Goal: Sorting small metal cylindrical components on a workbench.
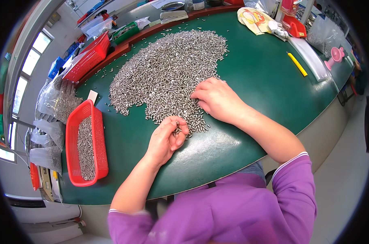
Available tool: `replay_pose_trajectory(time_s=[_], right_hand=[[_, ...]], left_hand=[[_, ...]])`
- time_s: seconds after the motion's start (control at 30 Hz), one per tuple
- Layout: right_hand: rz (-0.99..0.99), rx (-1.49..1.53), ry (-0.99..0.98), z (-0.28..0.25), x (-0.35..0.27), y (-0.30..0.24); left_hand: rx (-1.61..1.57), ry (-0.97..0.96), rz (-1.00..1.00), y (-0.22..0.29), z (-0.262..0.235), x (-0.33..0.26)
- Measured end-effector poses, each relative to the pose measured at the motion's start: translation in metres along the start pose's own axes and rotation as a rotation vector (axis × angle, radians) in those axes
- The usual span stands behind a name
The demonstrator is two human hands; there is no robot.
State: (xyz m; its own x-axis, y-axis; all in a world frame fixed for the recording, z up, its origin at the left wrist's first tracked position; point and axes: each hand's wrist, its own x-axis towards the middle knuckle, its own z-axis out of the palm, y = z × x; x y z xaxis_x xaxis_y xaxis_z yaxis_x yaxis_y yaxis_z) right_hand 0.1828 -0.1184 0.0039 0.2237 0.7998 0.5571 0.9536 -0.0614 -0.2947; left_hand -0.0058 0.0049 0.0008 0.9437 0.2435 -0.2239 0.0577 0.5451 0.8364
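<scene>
A wide heap of small silvery metal pins spreads over the green tabletop. At the heap's near edge my left hand is turned partly palm up, its fingers curled around a few of the pins. My right hand rests palm down on the right side of the heap. Its fingers are bent, with the tips among the pins; whether a pin is pinched there is hidden. To the left stands a long red plastic basket with a layer of the same kind of pins inside.
Clear plastic bags of metal parts lie beyond the basket at the left. Another red basket and a green tray stand along the back. Toward the right are a yellow cutter-like tool, a pink stand and a patterned cloth.
</scene>
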Motion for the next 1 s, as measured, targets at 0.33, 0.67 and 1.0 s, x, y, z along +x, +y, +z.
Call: replay_pose_trajectory(time_s=[0.33, 0.67, 1.0], right_hand=[[0.008, 0.071, -0.116, 0.004, 0.001, -0.003], [-0.257, 0.378, -0.101, -0.005, 0.004, -0.030], [-0.062, 0.079, -0.119, 0.004, -0.003, -0.006]], left_hand=[[-0.026, -0.015, 0.007, -0.001, -0.001, 0.001], [0.051, -0.002, -0.017, -0.002, 0.002, 0.001], [-0.010, -0.026, 0.010, -0.002, 0.001, 0.002]])
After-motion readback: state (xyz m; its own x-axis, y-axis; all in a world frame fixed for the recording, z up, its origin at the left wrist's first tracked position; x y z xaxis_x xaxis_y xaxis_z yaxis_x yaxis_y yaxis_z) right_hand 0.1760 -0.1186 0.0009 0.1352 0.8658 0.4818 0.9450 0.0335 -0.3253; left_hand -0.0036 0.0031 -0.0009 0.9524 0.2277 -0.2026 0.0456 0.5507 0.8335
